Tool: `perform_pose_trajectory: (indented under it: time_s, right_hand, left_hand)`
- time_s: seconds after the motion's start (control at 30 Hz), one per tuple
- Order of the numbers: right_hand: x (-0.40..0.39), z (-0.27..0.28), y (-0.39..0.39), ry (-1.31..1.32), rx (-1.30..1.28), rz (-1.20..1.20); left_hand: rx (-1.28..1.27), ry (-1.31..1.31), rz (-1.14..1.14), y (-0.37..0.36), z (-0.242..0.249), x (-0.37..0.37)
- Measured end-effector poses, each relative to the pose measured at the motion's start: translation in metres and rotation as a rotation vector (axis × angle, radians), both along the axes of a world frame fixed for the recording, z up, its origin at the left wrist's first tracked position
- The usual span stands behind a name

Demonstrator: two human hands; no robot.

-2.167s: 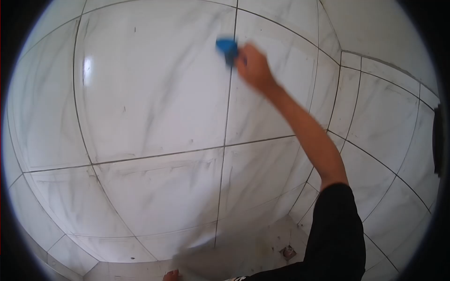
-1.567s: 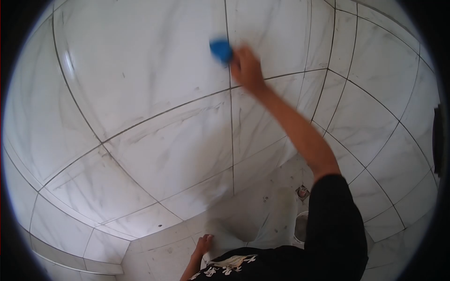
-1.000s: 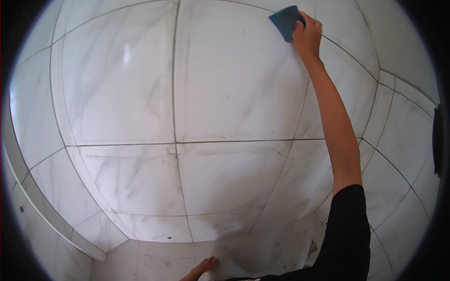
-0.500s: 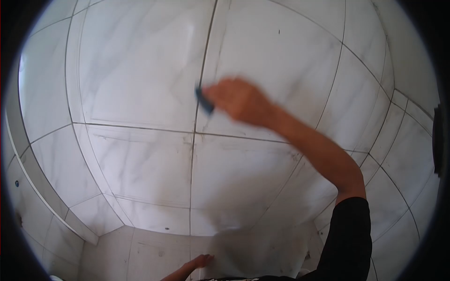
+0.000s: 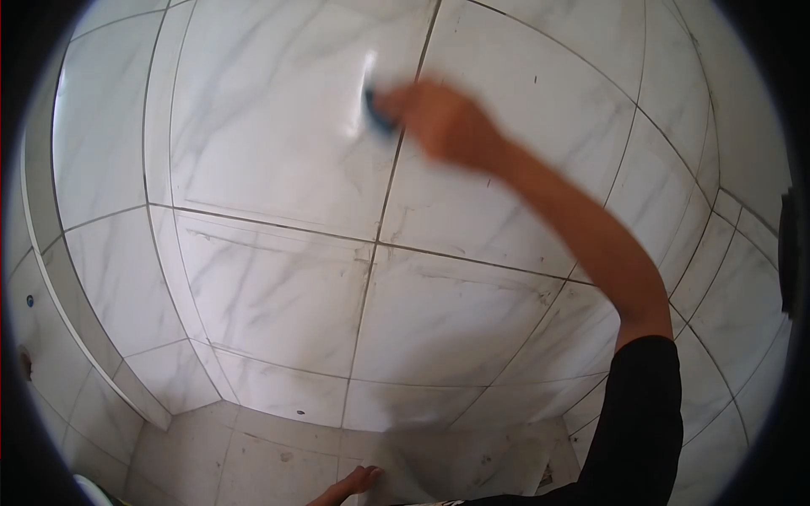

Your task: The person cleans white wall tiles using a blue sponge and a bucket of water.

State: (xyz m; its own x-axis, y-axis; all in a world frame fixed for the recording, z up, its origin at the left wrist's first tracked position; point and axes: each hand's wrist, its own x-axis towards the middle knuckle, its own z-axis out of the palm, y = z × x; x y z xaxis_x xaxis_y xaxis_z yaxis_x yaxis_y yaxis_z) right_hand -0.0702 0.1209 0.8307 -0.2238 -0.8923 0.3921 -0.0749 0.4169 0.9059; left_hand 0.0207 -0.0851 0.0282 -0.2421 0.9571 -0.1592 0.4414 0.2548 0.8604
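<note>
My right hand is raised against the tiled wall, its arm stretched up from the lower right. It is closed round a small, dark blue hand-held piece, smeared by motion, so its exact kind does not show. That piece lies at the tile face just left of a dark vertical joint. Low in the view, my left hand has its fingers curled together. Whatever it may hold is hidden. Beside it is a greyish, see-through-looking shape that I cannot make out.
Dirt smudges mark the tiles around the joint crossing. A pale ledge runs down the left side. On the right edge sits a dark fixture. Below the wall is a stained tiled floor, and a white rim shows at bottom left.
My right hand has moved up the wall with the blue piece, which now lies left of the vertical joint. The view has tilted slightly. My left hand stays low.
</note>
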Motion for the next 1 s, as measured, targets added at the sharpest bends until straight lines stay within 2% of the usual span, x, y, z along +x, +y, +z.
perform_pose_trajectory:
  time_s: [0.03, 0.07, 0.1, 0.13, 0.2, 0.27, 0.33, 0.4, 0.43, 0.47, 0.5, 0.57, 0.6, 0.67, 0.7, 0.73, 0.77, 0.8, 0.83, 0.87, 0.9, 0.93, 0.97, 1.0]
  right_hand:
    - [0.002, 0.059, -0.006, 0.212, 0.06, 0.031]
    - [-0.001, 0.113, -0.001, 0.206, 0.052, 0.037]
    - [-0.006, 0.163, 0.005, 0.345, -0.044, 0.003]
    - [-0.004, 0.178, -0.004, 0.485, -0.14, -0.036]
    - [-0.014, 0.155, 0.003, 0.254, -0.406, -0.245]
    - [-0.026, 0.079, 0.015, 0.268, -0.138, -0.124]
    - [-0.009, 0.015, 0.002, -0.121, -0.154, -0.127]
    - [0.001, 0.038, -0.014, -0.143, -0.093, -0.085]
    - [0.01, 0.053, -0.023, -0.168, -0.045, -0.05]
    - [0.005, 0.094, -0.022, -0.054, -0.167, -0.038]
    - [-0.001, 0.134, -0.013, -0.062, -0.172, -0.037]
    - [-0.014, 0.184, 0.009, 0.646, -0.163, 0.003]
    - [-0.017, 0.175, 0.01, 0.643, -0.164, 0.006]
    - [-0.02, 0.126, 0.028, 0.245, -0.535, -0.484]
    - [-0.018, 0.077, 0.021, 0.267, -0.159, -0.09]
    - [-0.008, 0.029, 0.011, 0.187, -0.13, -0.163]
    - [0.0, -0.014, 0.006, 0.001, -0.186, -0.229]
    - [0.011, -0.039, -0.002, -0.245, -0.159, -0.203]
    - [0.026, -0.051, -0.016, -0.451, -0.146, -0.244]
    - [0.029, -0.04, -0.021, -0.437, -0.14, -0.246]
    - [0.028, -0.024, -0.023, -0.332, -0.048, -0.162]
    - [0.023, -0.01, -0.023, -0.231, 0.038, -0.074]
    - [0.016, 0.017, -0.008, -0.22, 0.055, -0.141]
    - [0.01, 0.041, 0.005, -0.165, 0.027, -0.184]
  left_hand:
    - [0.013, 0.007, -0.016, -0.005, 0.004, 0.0]
    - [0.023, 0.014, -0.029, -0.011, 0.015, 0.002]
    - [0.022, 0.01, -0.021, -0.01, 0.012, 0.003]
    - [0.038, 0.017, -0.022, -0.007, 0.01, 0.003]
    - [0.055, 0.024, -0.031, -0.004, 0.005, 0.002]
    - [0.021, 0.247, -0.04, 0.001, 0.008, 0.009]
    - [0.048, 0.256, -0.046, -0.007, 0.002, 0.014]
    - [0.086, 0.286, -0.04, -0.003, -0.001, 0.006]
    - [0.061, 0.213, -0.009, -0.007, -0.008, 0.006]
    - [0.041, 0.135, 0.027, -0.006, -0.011, 0.008]
    - [0.035, 0.128, 0.028, -0.006, -0.011, 0.009]
    - [0.072, 0.124, 0.007, -0.006, -0.003, 0.005]
    - [0.071, 0.121, 0.011, -0.002, 0.003, 0.004]
    - [0.014, 0.18, 0.068, -0.008, 0.015, 0.017]
    - [0.028, 0.174, 0.067, 0.0, 0.018, 0.02]
    - [0.01, 0.178, 0.089, -0.005, 0.019, 0.022]
    - [-0.005, 0.188, 0.113, -0.007, 0.021, 0.021]
    - [0.005, 0.193, 0.115, -0.005, 0.018, 0.019]
    - [0.056, 0.268, -0.005, -0.006, -0.002, 0.015]
    - [0.111, 0.348, -0.126, -0.003, -0.002, 0.008]
    - [0.123, 0.358, -0.127, 0.003, -0.002, 0.007]
    - [0.016, 0.272, -0.026, -0.001, 0.003, 0.015]
    - [-0.09, 0.185, 0.075, -0.006, 0.017, 0.023]
    - [-0.087, 0.197, 0.077, -0.013, 0.026, 0.025]
